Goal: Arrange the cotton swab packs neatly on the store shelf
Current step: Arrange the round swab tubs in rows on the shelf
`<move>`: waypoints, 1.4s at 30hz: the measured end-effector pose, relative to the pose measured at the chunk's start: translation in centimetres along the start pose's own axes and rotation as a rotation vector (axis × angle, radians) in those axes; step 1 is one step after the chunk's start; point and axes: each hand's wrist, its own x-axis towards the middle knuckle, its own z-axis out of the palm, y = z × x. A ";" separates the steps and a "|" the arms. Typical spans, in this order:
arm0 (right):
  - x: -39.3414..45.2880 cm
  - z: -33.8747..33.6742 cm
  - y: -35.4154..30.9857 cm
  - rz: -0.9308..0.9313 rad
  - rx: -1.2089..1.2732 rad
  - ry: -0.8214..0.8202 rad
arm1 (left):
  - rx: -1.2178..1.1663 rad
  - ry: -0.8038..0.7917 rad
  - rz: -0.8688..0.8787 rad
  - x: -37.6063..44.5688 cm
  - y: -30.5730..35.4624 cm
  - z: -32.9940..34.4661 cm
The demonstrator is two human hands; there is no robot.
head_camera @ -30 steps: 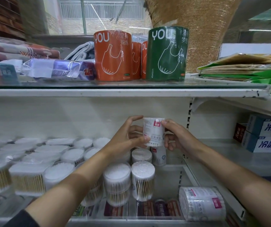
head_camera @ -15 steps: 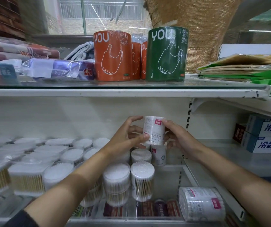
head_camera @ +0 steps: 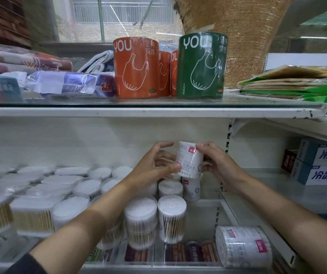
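White store shelving fills the view, with a glass shelf (head_camera: 208,224) below where clear tubs of cotton swabs stand in rows. Both hands hold one wrapped pack (head_camera: 190,159) upright in the air at the back of this shelf. The left hand (head_camera: 154,165) pinches it with the thumb pressed on the lower front label and the fingers curled round its far left side. The right hand (head_camera: 218,165) grips the other side, thumb tip on the upper front near the pink tag, fingers curled behind. Just under the fingers stands a second labelled pack (head_camera: 191,189), and beside it a tub (head_camera: 170,187); nearer stand two taller tubs (head_camera: 172,220), touching. Below the right wrist a wide pack (head_camera: 243,247) lies on its side. Above the fingers, on the upper shelf (head_camera: 158,111), stand orange rolls (head_camera: 135,68) and a green roll (head_camera: 202,66).
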 end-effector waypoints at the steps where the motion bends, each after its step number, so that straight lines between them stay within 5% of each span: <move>1: 0.0 0.0 0.0 -0.002 -0.017 0.022 | 0.009 0.016 0.013 0.0 0.0 -0.1; 9: 0.4 0.0 0.3 0.014 -0.095 0.131 | 0.072 -0.032 0.090 -0.1 0.0 -0.2; 33: -0.4 0.4 -0.1 0.037 -0.085 0.033 | 0.114 -0.004 0.017 0.1 -0.4 0.1; 42: -0.3 0.2 -0.4 0.022 0.029 -0.029 | -0.277 0.000 -0.088 0.2 0.5 -0.1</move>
